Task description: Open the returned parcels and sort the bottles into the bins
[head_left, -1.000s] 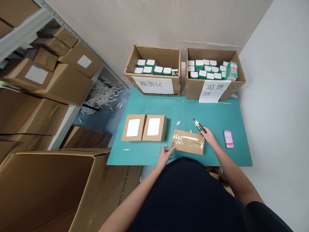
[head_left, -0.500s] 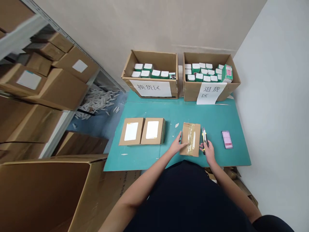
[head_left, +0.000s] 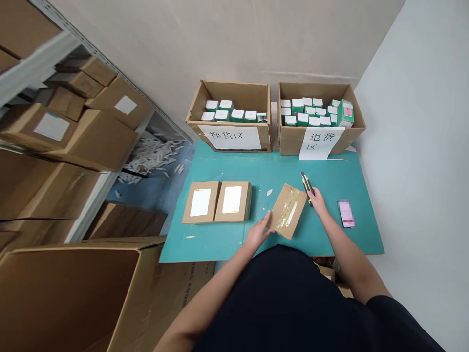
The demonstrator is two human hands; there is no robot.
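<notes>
A small cardboard box (head_left: pixel 285 208), taped down its middle and turned at an angle, is in front of me over the table. At its lower left edge, my left hand (head_left: pixel 259 231) grips it between thumb and fingers. My right hand (head_left: pixel 316 201) is closed around the handle of a black and yellow utility knife (head_left: pixel 307 187), which points up and away just right of the box. Two more cardboard boxes, the left one (head_left: pixel 201 202) and the right one (head_left: pixel 233 201), stand side by side to the left with white labels on top.
Two open cartons, left (head_left: pixel 236 142) and right (head_left: pixel 289 146), hold several green-and-white boxes at the table's back. A phone (head_left: pixel 346 213) lies on the green tabletop (head_left: pixel 220 247) at right. A large open carton (head_left: pixel 146 288) and loaded shelves (head_left: pixel 98 188) stand left.
The taped box has turned clockwise, and my left hand has shifted down to its lower left edge. My right hand has raised the knife up and away from me.
</notes>
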